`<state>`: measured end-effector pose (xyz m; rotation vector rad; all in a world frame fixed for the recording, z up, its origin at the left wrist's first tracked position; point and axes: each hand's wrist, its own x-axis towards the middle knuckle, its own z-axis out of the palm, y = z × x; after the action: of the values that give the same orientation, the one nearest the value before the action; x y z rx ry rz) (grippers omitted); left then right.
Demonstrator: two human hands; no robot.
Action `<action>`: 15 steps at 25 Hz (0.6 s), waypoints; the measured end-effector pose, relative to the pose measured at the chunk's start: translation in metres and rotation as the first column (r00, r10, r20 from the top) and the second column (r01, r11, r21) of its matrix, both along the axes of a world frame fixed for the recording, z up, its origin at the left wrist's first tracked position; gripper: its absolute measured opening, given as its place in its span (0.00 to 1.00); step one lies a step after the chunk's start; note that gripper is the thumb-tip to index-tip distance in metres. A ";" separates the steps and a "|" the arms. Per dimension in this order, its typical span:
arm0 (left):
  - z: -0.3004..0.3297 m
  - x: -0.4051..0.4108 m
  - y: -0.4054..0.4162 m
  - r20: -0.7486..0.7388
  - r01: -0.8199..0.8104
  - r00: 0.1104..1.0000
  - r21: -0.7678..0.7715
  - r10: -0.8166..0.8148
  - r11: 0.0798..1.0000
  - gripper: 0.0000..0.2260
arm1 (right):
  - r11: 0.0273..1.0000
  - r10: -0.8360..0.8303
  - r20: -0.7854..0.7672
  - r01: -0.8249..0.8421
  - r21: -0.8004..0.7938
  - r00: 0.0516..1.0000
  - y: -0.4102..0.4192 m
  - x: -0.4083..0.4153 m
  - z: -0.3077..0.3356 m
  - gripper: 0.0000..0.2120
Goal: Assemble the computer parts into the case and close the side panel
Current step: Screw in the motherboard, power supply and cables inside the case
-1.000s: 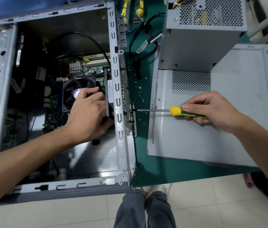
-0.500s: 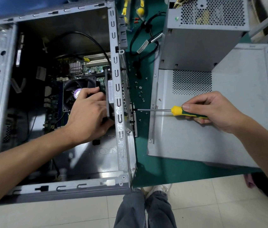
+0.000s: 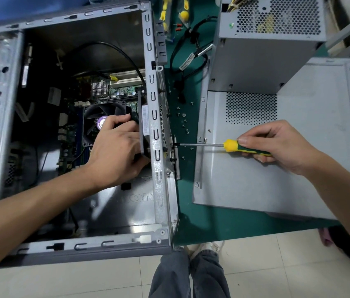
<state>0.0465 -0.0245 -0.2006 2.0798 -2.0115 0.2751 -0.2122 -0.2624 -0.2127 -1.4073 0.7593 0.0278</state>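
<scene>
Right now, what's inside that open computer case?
Inside the case: a motherboard, a black cable, and a fan partly covered by the left hand, which hides what it grips.

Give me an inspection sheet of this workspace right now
Surface: green mat.
Job's things: open computer case; rear fan; side panel lying flat; power supply on it.
Clutter: loose screws; spare screwdrivers.
Hands: left hand grips fan inside case; right hand holds screwdriver, tip at case rear.
Cables: black cables on mat.
Surroundings: tiled floor.
</scene>
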 end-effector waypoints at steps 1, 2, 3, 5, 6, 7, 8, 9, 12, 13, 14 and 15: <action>0.000 0.000 0.000 -0.001 0.003 1.000 -0.004 -0.003 1.000 0.13 | 1.000 0.000 0.000 0.000 -0.001 1.000 0.000 0.000 0.000 0.17; -0.001 0.000 0.000 -0.004 0.005 1.000 -0.008 -0.005 1.000 0.13 | 1.000 0.000 0.004 0.000 -0.003 1.000 0.000 0.000 0.000 0.17; -0.001 0.001 0.000 -0.006 0.006 1.000 -0.011 -0.006 1.000 0.12 | 1.000 0.000 0.009 0.000 -0.005 1.000 0.001 0.000 0.000 0.16; -0.002 0.001 0.001 -0.010 0.004 1.000 -0.008 -0.004 1.000 0.12 | 1.000 -0.006 0.033 0.007 -0.014 0.999 0.001 -0.001 -0.001 0.16; -0.002 0.001 0.001 -0.009 0.002 1.000 -0.004 -0.002 1.000 0.12 | 1.000 -0.009 0.052 0.010 -0.025 0.999 0.001 -0.001 -0.001 0.16; -0.003 0.001 0.001 -0.007 -0.002 1.000 -0.001 0.002 1.000 0.11 | 1.000 -0.001 0.062 0.003 -0.031 0.998 0.001 -0.001 -0.001 0.17; -0.003 0.001 0.001 -0.008 -0.006 1.000 0.002 0.006 1.000 0.11 | 1.000 0.018 0.073 -0.016 -0.023 0.997 -0.001 -0.002 -0.003 0.19; -0.003 0.001 0.002 -0.012 -0.010 1.000 0.005 0.010 1.000 0.10 | 0.999 0.034 0.075 -0.035 0.003 0.997 -0.003 -0.003 -0.001 0.22; -0.002 0.001 0.002 -0.032 -0.022 0.999 0.011 0.022 1.000 0.09 | 0.994 -0.030 0.098 0.020 0.107 0.995 -0.009 -0.007 0.000 0.27; -0.002 0.001 0.002 -0.038 -0.022 0.999 0.012 0.023 1.000 0.09 | 0.992 -0.088 0.095 0.079 0.097 0.992 -0.007 -0.006 0.000 0.24; -0.001 0.000 0.001 -0.045 -0.021 0.999 0.013 0.022 1.000 0.09 | 0.988 -0.154 0.093 0.151 0.042 0.984 -0.003 -0.005 -0.001 0.21; -0.001 0.000 0.002 -0.047 -0.022 0.999 0.018 0.023 1.000 0.10 | 0.975 -0.216 0.076 0.219 -0.027 0.973 0.001 -0.002 -0.001 0.18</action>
<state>0.0465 -0.0230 -0.2012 2.1008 -1.9713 0.2118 -0.2141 -0.2613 -0.2138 -1.3438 0.8528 -0.2072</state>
